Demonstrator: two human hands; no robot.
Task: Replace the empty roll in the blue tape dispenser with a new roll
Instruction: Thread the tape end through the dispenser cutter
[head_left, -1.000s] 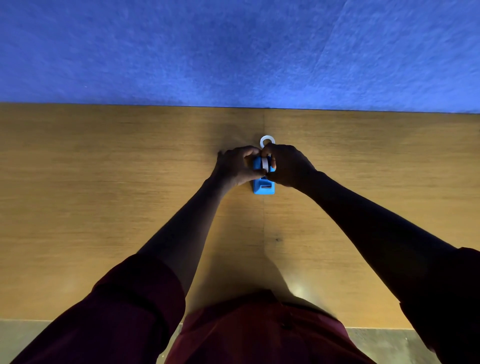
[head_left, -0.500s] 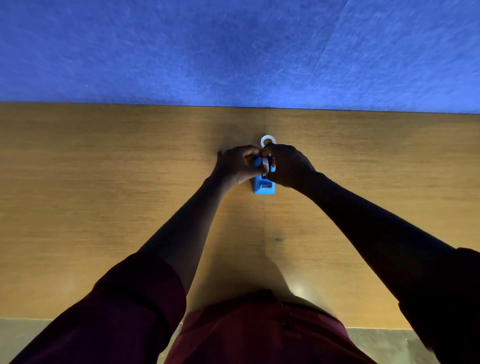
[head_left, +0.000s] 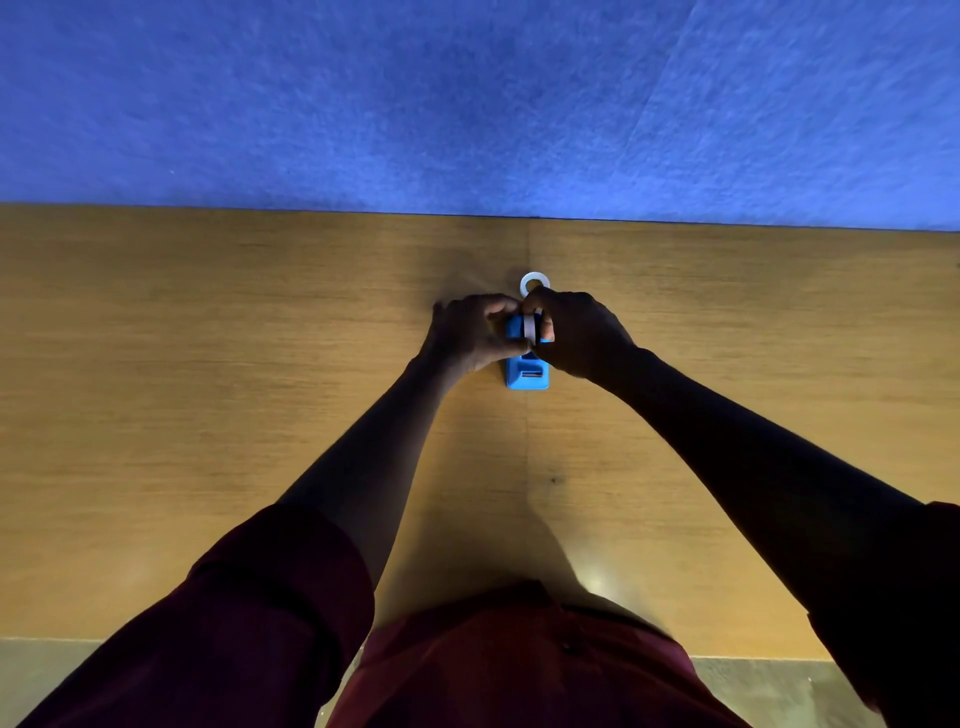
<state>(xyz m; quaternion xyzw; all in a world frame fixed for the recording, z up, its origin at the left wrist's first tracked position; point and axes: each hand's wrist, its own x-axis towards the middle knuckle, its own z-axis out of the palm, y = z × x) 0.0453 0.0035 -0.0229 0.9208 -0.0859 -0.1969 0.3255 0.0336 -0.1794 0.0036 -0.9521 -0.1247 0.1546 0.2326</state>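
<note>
The blue tape dispenser (head_left: 527, 375) stands on the wooden table (head_left: 208, 364), its cutter end toward me. A white roll (head_left: 529, 327) stands on edge in the dispenser's top. My left hand (head_left: 470, 332) curls round the dispenser's left side, thumb against the roll. From the right, my right hand (head_left: 576, 332) pinches the roll with its fingertips. Just behind the hands a second white ring (head_left: 534, 283) lies flat on the table, partly hidden by my right fingers.
A blue felt wall (head_left: 467, 104) rises along the table's far edge. A seam runs down the tabletop under the dispenser. My dark red sleeves and shirt fill the bottom of the view, above the table's near edge.
Both hands stay on the dispenser and roll; only slight finger shifts show. The ring behind them has not moved.
</note>
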